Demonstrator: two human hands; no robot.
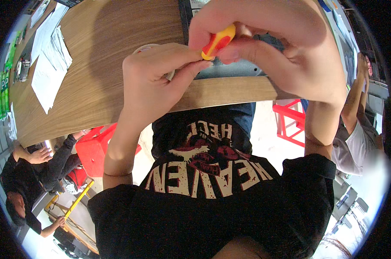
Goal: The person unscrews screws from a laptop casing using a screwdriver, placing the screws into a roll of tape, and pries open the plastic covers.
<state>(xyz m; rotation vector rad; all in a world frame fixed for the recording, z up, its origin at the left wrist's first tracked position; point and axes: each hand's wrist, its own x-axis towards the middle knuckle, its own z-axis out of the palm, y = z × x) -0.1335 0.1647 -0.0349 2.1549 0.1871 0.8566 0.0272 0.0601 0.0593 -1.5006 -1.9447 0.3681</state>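
My right hand (286,52) is closed around a small screwdriver (220,41) with a yellow and red handle, held tilted above the table's near edge. No shaft shows. Thumb and forefinger of my left hand (156,73) are pinched together at the lower end of that handle; whatever lies between them is hidden. Behind and below both hands sits a grey metal case (236,71) with a perforated patch, largely covered by the right hand. A white round rim (147,47) peeks out behind the left hand; its kind cannot be made out.
The wooden table (104,86) curves across the front. White papers (50,64) lie at its left, beside green packages (3,93). Red stools (94,149) stand below the edge. One person (27,185) sits at left, another (355,134) at right.
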